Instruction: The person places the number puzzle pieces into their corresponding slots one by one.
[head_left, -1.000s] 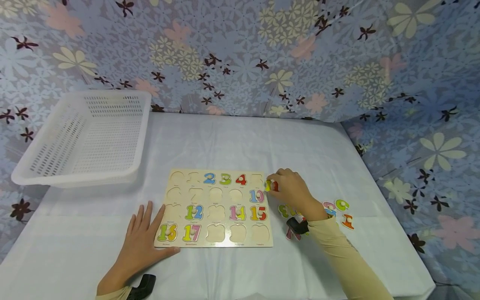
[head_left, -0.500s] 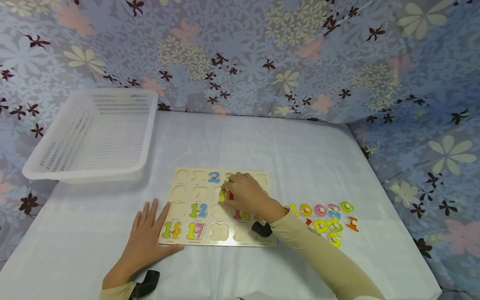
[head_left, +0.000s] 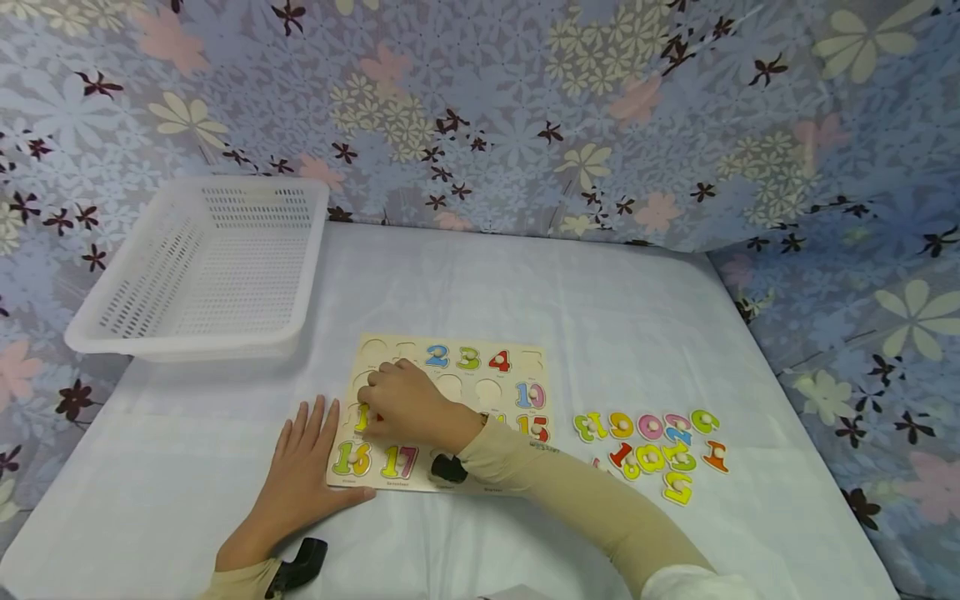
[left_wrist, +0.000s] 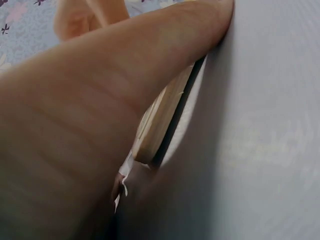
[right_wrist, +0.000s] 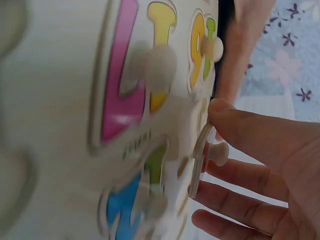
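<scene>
Two hands show in the head view. The left hand (head_left: 296, 462) lies on the cloth (head_left: 480, 283) by the lower left corner of the board (head_left: 507, 402), its fingers spread, holding nothing. The right hand (head_left: 412, 408) is over the board's left side, and beside its fingertips appears a little of the piece (head_left: 362, 417), yellow and red, at the left end of the third row. Only this view shows the loose pieces (head_left: 651, 427) at right and the basket (head_left: 187, 345) beyond the left hand.

The left wrist view is mostly filled by the left hand, but it gives the side of the board, pale wood, probably quite stiff. Whether they touch, I cannot tell.

The right wrist view explains the grip: thumb and fingers pinch the piece by opposite edges, while its knob (right_wrist: 219, 153) stands free between them. It also shows the 12 (right_wrist: 124, 205), which the hand hides in the head view. The piece looks thin and wooden, so it should be light, rigid and not very fragile; its smooth edges may slip somewhat. I judge the knob the surest place to hold.
</scene>
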